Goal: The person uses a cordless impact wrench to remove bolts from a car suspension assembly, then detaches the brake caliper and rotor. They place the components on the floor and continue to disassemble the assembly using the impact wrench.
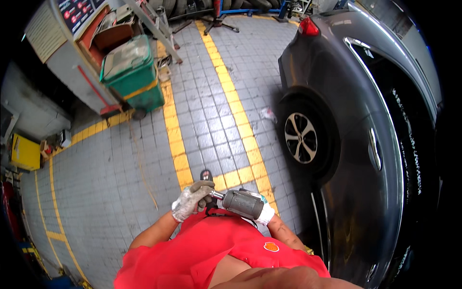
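In front of my red shirt, a dark grey impact wrench [243, 204] lies crosswise, its front end pointing left. My right hand [266, 214], in a white glove, holds it from the right side; the tool's body hides most of those fingers. At the front end is a shiny metal socket [217, 194]. My left hand [190, 201], in a worn grey-white glove, is closed with its fingers curled round the tip of that socket.
A dark grey car [356, 120] stands close on my right, its wheel [301, 137] on the tiled floor [207, 103]. A green wheeled bin [137, 86], a stepladder [155, 29] and a yellow box [25, 153] stand left. A thin cord [142, 168] lies across the tiles.
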Action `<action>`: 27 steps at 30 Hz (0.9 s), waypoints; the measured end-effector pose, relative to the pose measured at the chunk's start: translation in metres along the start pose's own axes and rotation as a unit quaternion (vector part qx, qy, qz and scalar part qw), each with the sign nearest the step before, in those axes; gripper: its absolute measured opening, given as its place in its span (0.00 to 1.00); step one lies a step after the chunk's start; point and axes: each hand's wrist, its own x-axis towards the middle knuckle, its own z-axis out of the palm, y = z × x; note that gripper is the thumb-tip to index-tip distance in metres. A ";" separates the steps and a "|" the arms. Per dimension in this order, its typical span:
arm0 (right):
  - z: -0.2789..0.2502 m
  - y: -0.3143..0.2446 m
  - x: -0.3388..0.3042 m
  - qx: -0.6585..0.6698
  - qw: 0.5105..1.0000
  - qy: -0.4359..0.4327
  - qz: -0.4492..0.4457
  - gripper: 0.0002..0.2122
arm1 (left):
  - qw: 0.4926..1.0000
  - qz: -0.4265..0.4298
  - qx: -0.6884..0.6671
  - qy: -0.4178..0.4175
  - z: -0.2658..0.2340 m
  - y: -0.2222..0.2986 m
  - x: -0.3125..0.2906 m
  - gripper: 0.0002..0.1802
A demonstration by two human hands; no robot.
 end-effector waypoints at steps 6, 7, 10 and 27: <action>-0.173 0.019 0.125 0.061 0.986 0.152 -0.030 0.22 | 0.992 0.017 0.078 -0.094 0.004 0.189 0.198 0.24; -0.198 0.031 0.143 0.121 0.980 0.161 -0.008 0.22 | 0.989 0.025 0.100 -0.106 0.012 0.223 0.228 0.25; -0.276 0.088 0.201 0.089 0.977 0.193 -0.035 0.21 | 0.980 0.036 0.146 -0.131 0.038 0.310 0.329 0.27; -0.767 0.357 0.638 0.376 0.926 -0.012 -0.036 0.19 | 0.989 0.111 0.026 0.097 0.028 0.641 0.837 0.26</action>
